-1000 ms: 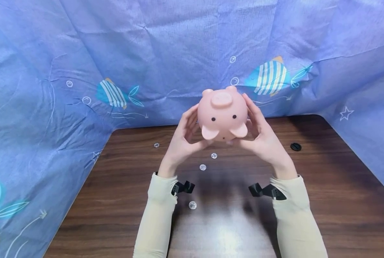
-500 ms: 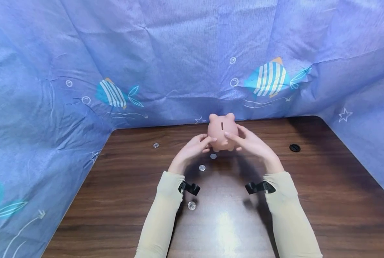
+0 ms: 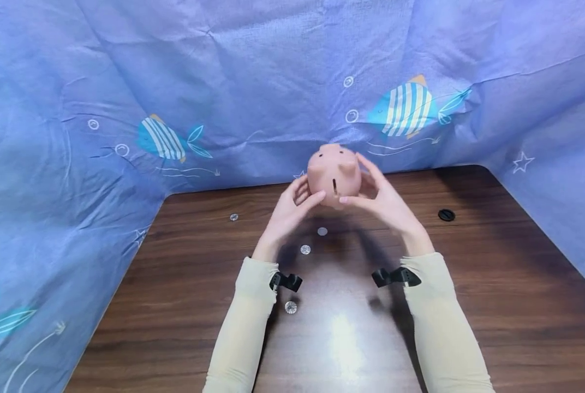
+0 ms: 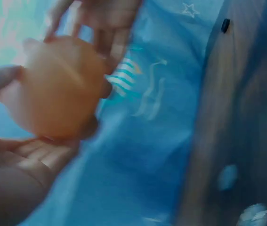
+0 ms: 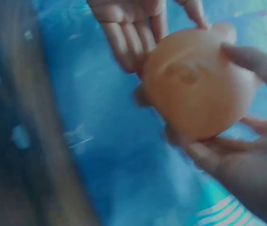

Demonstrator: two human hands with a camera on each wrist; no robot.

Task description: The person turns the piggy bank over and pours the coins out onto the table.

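A pink piggy bank is held above the far part of the table, its coin slot turned toward me and its eyes on the upper side. My left hand grips it from the left, thumb near the slot. From the right, my right hand grips it too, thumb on the near side. Both wrist views are blurred; the bank's round rear with its curly tail shows in the right wrist view. Below lie several clear or silvery coin-like discs, such as one disc and a paler one.
A black round slotted plug lies at the right of the dark wooden table. Another disc lies near my left forearm, and one more at the far left. Blue fish-print cloth hangs behind the table.
Both hands first lowered the piggy bank from a face-toward-me tilt until its slotted back showed. Since then they have lifted it again, tilting its face upward.
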